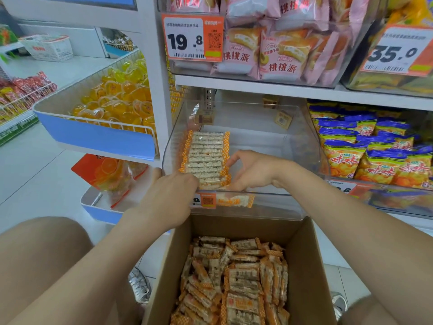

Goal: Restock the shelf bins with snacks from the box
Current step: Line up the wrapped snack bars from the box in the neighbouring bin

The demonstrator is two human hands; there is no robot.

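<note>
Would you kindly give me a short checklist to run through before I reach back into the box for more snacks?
1. The row of snacks stands packed on edge at the left of the clear bin: ok.
2. Hands free for the next grab: not ok. The left hand grips the row's near end, and the right hand pinches its right side.
3. Room in the bin to the right of the row: ok, bare floor there.
4. The box is open below the bin, with loose snacks inside: ok.
5. The row will stand by itself on release: cannot tell.
</note>
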